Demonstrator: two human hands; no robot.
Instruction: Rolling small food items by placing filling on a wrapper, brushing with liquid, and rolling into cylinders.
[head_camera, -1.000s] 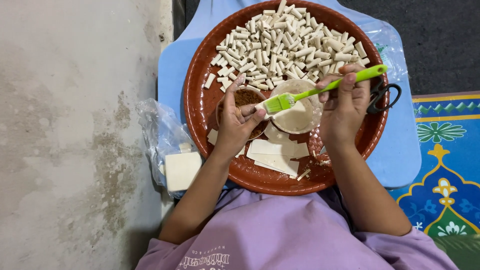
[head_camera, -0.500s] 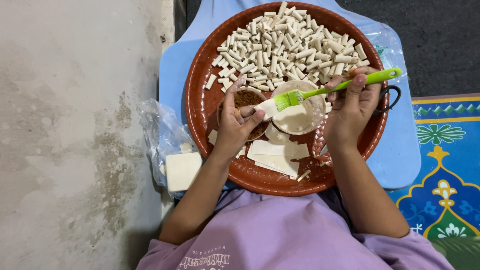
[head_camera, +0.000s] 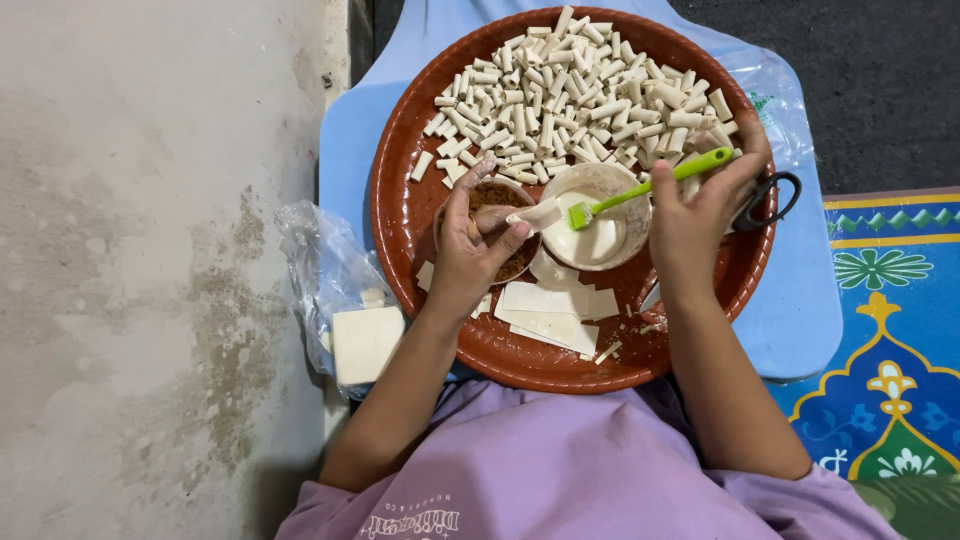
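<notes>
A round brown tray (head_camera: 400, 210) lies on a light blue board (head_camera: 800, 310). Its far half is heaped with several small rolled pastry pieces (head_camera: 570, 90). My left hand (head_camera: 475, 245) pinches a small rolled wrapper (head_camera: 537, 214) over a bowl of brown filling (head_camera: 498, 194). My right hand (head_camera: 700, 215) grips a green brush (head_camera: 650, 186), whose bristles dip into a white bowl (head_camera: 600, 240) of pale paste. Flat square wrappers (head_camera: 555, 310) lie stacked at the tray's near side.
Black scissors (head_camera: 765, 205) rest at the tray's right rim behind my right hand. A clear plastic bag with a stack of wrappers (head_camera: 362, 340) sits left of the tray on the concrete floor (head_camera: 150, 280). A blue patterned mat (head_camera: 890, 350) lies at the right.
The brush tip has dropped from above the wrapper into the white bowl. My left hand stays at the filling bowl, its fingers closed on the wrapper.
</notes>
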